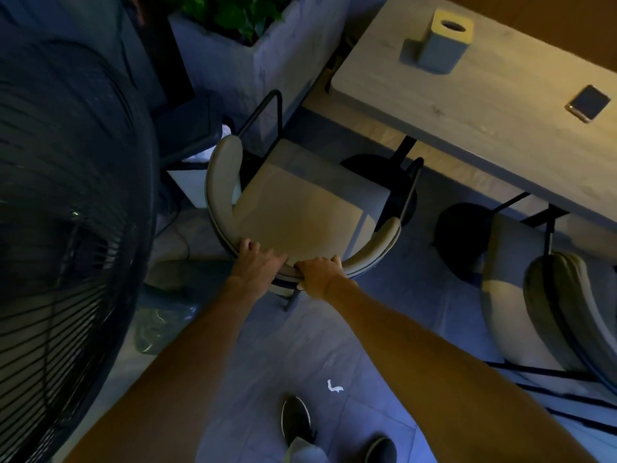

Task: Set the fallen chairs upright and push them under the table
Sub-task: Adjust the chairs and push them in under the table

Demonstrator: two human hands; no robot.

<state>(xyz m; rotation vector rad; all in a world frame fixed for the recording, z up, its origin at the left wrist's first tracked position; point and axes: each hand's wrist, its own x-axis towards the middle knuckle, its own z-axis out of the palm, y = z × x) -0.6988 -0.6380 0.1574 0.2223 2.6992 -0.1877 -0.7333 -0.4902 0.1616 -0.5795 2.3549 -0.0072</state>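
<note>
A beige padded chair (300, 208) with a curved backrest and black metal frame stands upright in front of me, its seat facing the light wooden table (484, 105). My left hand (258, 262) and my right hand (319, 272) both grip the curved backrest at its near side. The chair's front sits near the table's corner, outside the tabletop. A second beige chair (547, 302) lies tipped over on the floor at the right, beside the table's black round base (460, 238).
A large black fan cage (66, 228) fills the left side, close to the chair. A grey planter box (247, 55) with green leaves stands behind the chair. On the table are a square holder (440, 38) and a phone (588, 103). My shoes (297, 419) stand on grey floor tiles.
</note>
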